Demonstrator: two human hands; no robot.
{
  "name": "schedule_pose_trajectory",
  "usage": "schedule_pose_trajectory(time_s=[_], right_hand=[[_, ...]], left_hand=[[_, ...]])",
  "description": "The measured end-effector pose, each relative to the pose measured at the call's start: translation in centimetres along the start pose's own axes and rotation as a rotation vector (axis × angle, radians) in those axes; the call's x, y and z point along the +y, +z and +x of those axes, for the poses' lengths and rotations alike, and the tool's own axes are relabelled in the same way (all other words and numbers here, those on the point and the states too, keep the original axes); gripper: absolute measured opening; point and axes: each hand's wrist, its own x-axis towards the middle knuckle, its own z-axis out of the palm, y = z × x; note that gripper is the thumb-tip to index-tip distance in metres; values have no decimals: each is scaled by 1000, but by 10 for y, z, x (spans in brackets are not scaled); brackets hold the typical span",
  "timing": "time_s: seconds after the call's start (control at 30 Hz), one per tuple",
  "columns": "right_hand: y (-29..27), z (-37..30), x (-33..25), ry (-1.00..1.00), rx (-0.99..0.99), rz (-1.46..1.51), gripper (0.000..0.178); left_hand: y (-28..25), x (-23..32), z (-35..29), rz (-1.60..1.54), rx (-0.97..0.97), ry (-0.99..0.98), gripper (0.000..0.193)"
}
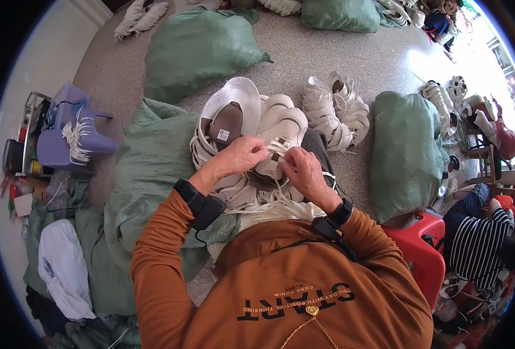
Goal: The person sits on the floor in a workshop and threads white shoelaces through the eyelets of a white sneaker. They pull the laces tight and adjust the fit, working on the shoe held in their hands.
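Observation:
A cream sneaker (pixel 282 121) lies in front of me, toe pointing away. My left hand (pixel 239 157) is closed in a pinch at its lacing, on the left side. On the other side my right hand (pixel 308 175) also pinches at the lacing, thumb and fingertips together. Pale shoelace (pixel 278 145) runs between the two hands, and its ends are partly hidden by my fingers. A second cream shoe (pixel 232 110) with a brown insole and a small white label is beside it on the left. Loose white laces (pixel 275 210) are bunched across my lap.
Another pair of cream shoes (pixel 334 111) rests on the speckled floor beyond. Stuffed green sacks (pixel 202 51) lie ahead, and another green sack (pixel 406 154) lies to the right. A purple stool (pixel 65 139) with laces stands left; a red stool (pixel 423 247) is right. Other people sit at the far right.

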Motion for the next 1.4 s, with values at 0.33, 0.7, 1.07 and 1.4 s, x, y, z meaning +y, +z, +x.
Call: schedule_pose_trajectory(time_s=[0.33, 0.7, 1.07, 1.4], right_hand=[[-36, -4, -2, -350, -109, -257, 9], [-64, -32, 5, -160, -270, 77, 10], [-17, -29, 22, 244, -141, 359, 20], [-36, -5, 27, 344, -372, 705, 24]], left_hand=[[40, 1, 3, 862, 423, 486, 10], [56, -22, -36, 259, 718, 382, 13], [106, -8, -44, 1, 654, 243, 11], [117, -1, -10, 596, 680, 245, 9]])
